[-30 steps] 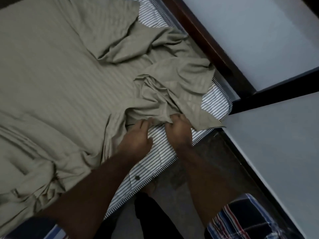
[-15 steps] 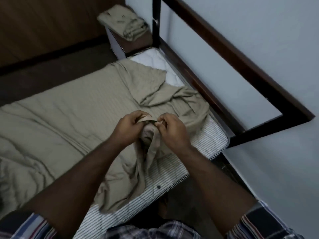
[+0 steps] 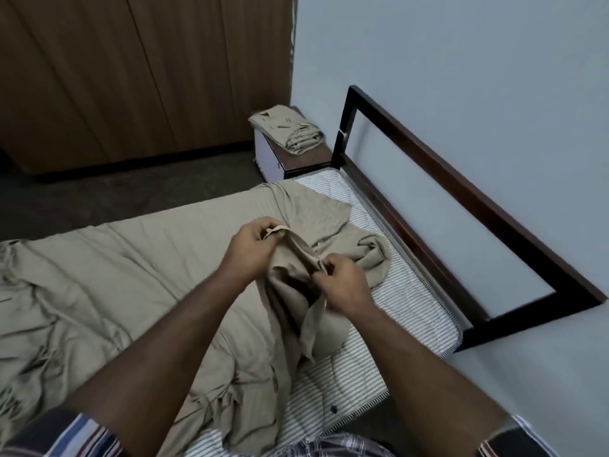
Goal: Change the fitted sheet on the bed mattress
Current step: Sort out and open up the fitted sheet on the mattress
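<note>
A beige fitted sheet [image 3: 125,278] lies rumpled over the striped mattress [image 3: 412,311], whose near right corner and right edge are bare. My left hand [image 3: 250,252] grips the sheet's elastic hem, lifted above the bed. My right hand [image 3: 342,285] pinches the same hem a little lower and to the right. Between the two hands the hem runs taut, and a corner pocket of the sheet hangs down from them.
A dark wooden bed frame [image 3: 461,206] runs along the pale wall on the right. A small bedside cabinet [image 3: 283,159] at the far end carries a folded beige cloth [image 3: 286,128]. Brown wardrobe doors [image 3: 131,77] stand behind dark floor.
My hands have lifted the sheet's corner off the mattress and now hold its hem apart in the air. The view has risen from the bed to the room.
</note>
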{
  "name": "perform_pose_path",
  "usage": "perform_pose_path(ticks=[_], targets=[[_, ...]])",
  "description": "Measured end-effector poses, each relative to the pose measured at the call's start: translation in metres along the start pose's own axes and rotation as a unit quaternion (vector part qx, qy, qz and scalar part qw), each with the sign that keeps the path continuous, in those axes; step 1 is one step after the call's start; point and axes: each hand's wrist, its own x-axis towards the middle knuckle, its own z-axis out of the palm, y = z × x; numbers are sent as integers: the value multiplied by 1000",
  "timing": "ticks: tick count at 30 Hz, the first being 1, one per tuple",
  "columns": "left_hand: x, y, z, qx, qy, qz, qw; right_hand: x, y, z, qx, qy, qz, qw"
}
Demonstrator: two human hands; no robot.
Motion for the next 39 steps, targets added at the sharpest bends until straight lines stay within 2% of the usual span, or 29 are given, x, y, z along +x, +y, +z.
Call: perform_pose_path(ticks=[4,9,11,12,14,17,19,22,25,26,28,30,33,37,39], targets=[[1,-11,-26,-9,55,1,998,9,17,-2,-70,-14,1,997],[12,-19,-51,-17,167,-42,985,31,35,-9,-113,0,19,993],[17,-21,-57,-16,208,-53,977,43,45,-15,-122,-17,34,992],[19,-21,-58,-12,222,-58,973,50,50,-18,-98,-35,49,993],[21,-21,-57,-5,236,-69,969,61,53,-29,67,-64,113,989],[22,-22,-52,6,238,-92,967,82,54,-49,341,-57,172,923],[23,-23,-49,13,242,-102,965,93,52,-60,427,-86,150,888],[20,-25,-45,22,254,-133,958,102,52,-72,356,-135,116,917],[15,-28,-46,8,247,-174,953,114,54,-78,397,-122,115,902],[14,-28,-44,4,245,-187,951,115,50,-80,373,-93,100,918],[15,-23,-36,12,241,-205,949,115,39,-83,227,-53,46,971],[17,-15,-21,26,220,-210,952,112,26,-79,165,-46,-17,985],[16,-2,3,18,170,-174,970,101,1,-68,159,-51,-102,981],[12,19,22,3,54,-81,995,79,-30,-43,39,-163,-235,957],[8,23,24,10,12,-42,999,75,-40,-37,20,-162,-256,953]])
